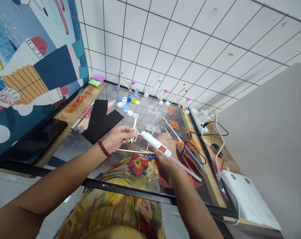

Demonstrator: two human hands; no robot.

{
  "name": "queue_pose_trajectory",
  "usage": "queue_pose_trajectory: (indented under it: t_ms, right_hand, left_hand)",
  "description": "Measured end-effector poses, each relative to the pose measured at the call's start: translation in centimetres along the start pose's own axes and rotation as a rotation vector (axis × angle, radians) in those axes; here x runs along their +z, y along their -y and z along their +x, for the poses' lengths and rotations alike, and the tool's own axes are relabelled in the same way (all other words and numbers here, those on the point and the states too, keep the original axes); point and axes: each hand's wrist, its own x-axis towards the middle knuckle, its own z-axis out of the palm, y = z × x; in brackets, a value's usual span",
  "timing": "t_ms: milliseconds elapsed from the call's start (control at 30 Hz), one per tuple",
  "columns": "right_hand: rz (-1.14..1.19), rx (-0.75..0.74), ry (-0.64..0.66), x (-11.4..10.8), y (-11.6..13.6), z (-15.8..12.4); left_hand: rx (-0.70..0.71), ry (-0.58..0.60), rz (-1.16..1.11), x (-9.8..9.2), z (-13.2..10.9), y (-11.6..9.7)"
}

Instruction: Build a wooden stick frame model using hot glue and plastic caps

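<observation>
My left hand point(120, 137), with a red bead bracelet at the wrist, pinches a small frame of wooden sticks point(135, 124) with a white bottle cap at its far end. In my right hand point(168, 146) is a white glue gun point(155, 143), its nozzle close to the stick frame; whether it touches I cannot tell. A clear glue stick point(186, 169) runs out of the gun's rear. Under my hands lie loose wooden sticks point(130, 151) and a blue craft knife point(150, 156). Beyond them are several coloured bottle caps point(125, 108).
Three stick models with caps point(127, 84) stand along the tiled wall. Black card point(98, 122) and packs of chopsticks point(83, 119) lie at left, near a black phone or tablet point(38, 139). At right are a power strip point(200, 121), cables and a long glue stick point(175, 132).
</observation>
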Motion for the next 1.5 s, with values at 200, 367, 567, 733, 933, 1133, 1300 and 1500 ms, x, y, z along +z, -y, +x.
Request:
queue_pose_trajectory:
  t_ms: [200,367,567,733,933,1133,1300,1500]
  right_hand:
    - [0.011,-0.006,0.002,0.0,0.02,-0.05]
    - [-0.007,0.0,0.008,0.03,-0.06,-0.05]
    - [-0.004,-0.011,0.025,0.14,-0.33,-0.17]
    - [-0.007,0.006,0.036,0.2,-0.4,-0.21]
    - [-0.045,0.036,0.014,0.02,-0.31,-0.32]
    - [-0.058,0.042,0.005,-0.07,-0.36,-0.44]
    - [-0.03,0.022,0.002,-0.13,-0.45,-0.31]
    - [-0.003,0.009,-0.004,-0.2,-0.37,-0.31]
  left_hand:
    - [0.005,-0.011,-0.011,-0.01,0.01,-0.04]
    - [-0.001,-0.018,0.005,0.12,-0.02,-0.06]
    - [0.004,-0.014,0.02,0.17,-0.1,-0.06]
    - [0.004,0.003,0.042,0.04,-0.08,0.0]
    - [-0.006,0.014,0.023,-0.17,0.04,0.21]
    - [-0.038,0.063,-0.071,-0.25,-0.02,0.04]
    - [-0.05,0.089,-0.079,-0.29,-0.09,-0.02]
    - [-0.05,0.087,-0.058,-0.17,-0.13,-0.07]
